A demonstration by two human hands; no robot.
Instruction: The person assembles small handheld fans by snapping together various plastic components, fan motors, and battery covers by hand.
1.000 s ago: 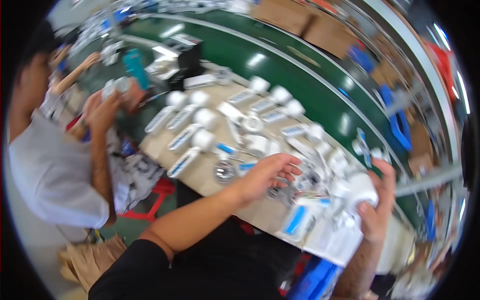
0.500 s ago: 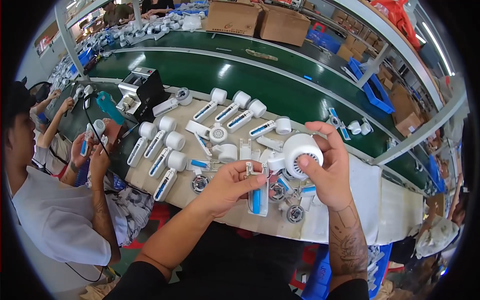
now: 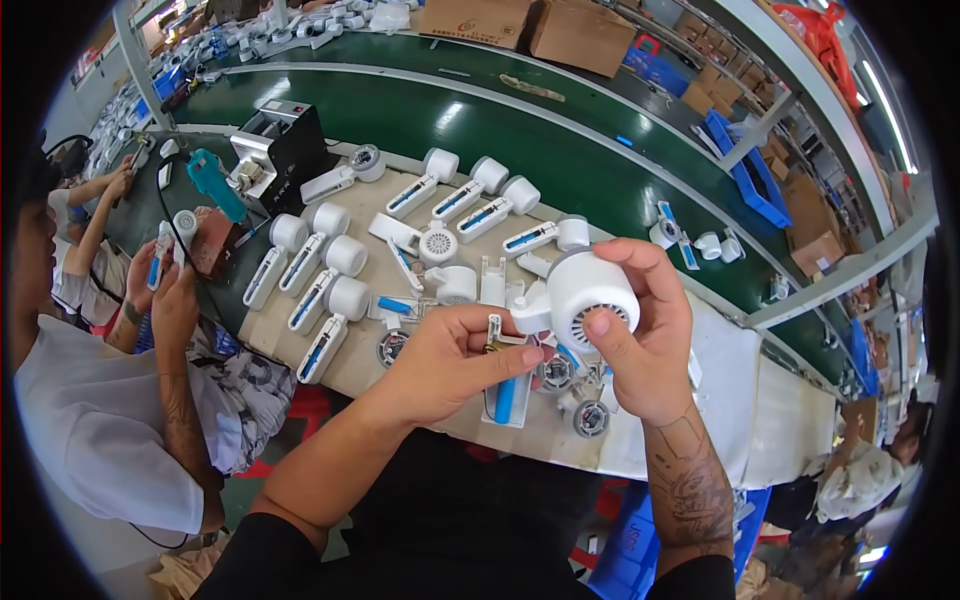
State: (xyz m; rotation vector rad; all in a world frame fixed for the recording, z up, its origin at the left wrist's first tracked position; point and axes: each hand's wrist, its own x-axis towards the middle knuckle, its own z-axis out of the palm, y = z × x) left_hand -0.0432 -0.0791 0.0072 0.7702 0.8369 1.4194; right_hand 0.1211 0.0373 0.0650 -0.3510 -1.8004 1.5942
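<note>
above the cardboard-covered bench (image 3: pixel 360 370), my right hand (image 3: pixel 645 345) wraps the round white fan head (image 3: pixel 590 292), thumb on its grille. just left of it, my left hand (image 3: pixel 455 355) pinches a small metal part (image 3: pixel 493 330) touching the head's stem.

Roughly eleven white handheld units (image 3: pixel 330 300) on the bench, two cardboard boxes (image 3: pixel 530 25) beyond.
</note>
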